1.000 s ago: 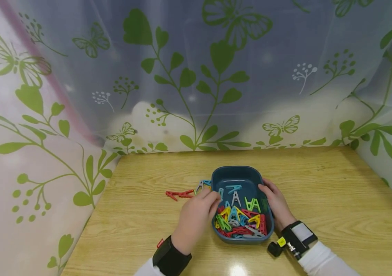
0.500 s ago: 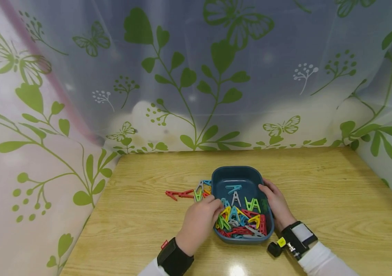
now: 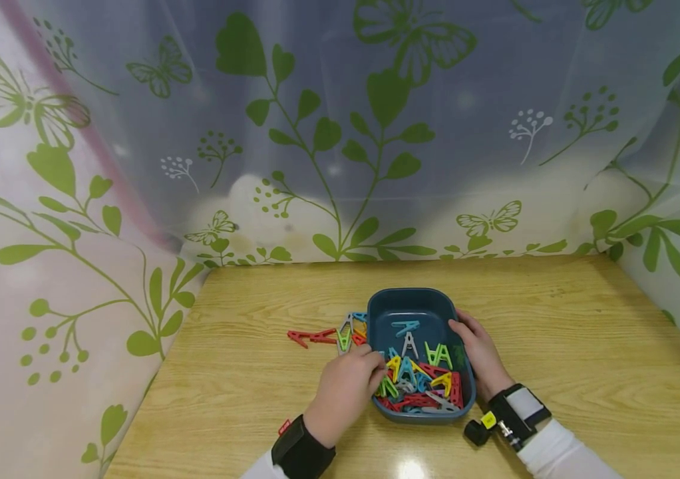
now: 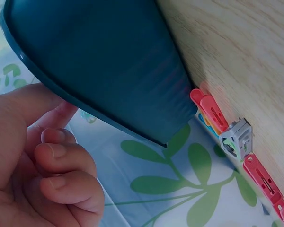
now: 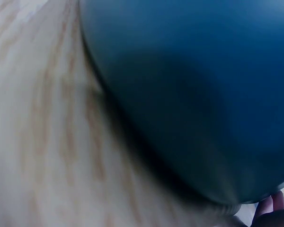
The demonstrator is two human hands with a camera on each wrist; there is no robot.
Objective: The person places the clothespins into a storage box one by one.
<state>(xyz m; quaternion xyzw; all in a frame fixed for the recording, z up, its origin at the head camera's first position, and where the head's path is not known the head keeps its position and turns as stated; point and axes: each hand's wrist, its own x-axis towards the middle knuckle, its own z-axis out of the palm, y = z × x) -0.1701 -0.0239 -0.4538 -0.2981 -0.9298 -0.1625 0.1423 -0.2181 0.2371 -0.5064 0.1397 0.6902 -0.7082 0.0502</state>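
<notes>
A dark blue bin (image 3: 412, 299) stands on the table with several coloured plastic clothespins (image 3: 414, 376) heaped in its near half. My left hand (image 3: 346, 386) reaches over its left rim, thumb and forefinger inside. A light-blue clothespin (image 3: 381, 354) shows partly at those fingertips, which pinch it. From the left wrist view, the bin wall (image 4: 109, 61) hides the tips of thumb and forefinger; the other fingers (image 4: 68, 156) curl outside the rim. My right hand (image 3: 484, 352) grips the bin's right side, thumb at the rim. Mostly bin wall (image 5: 189, 94) fills the right wrist view.
Left of the bin lie red clothespins (image 3: 311, 337), a green clothespin (image 3: 343, 340) and a grey clothespin (image 3: 348, 322). Further up the bin floor are a blue clothespin (image 3: 405, 326) and a grey one. A patterned curtain (image 3: 340, 166) encloses the wooden table (image 3: 244, 399).
My left hand has come down and nearer along the left rim, bringing the light-blue clothespin lower into the bin. The green clothespin outside has come into view. The right hand and bin stay put.
</notes>
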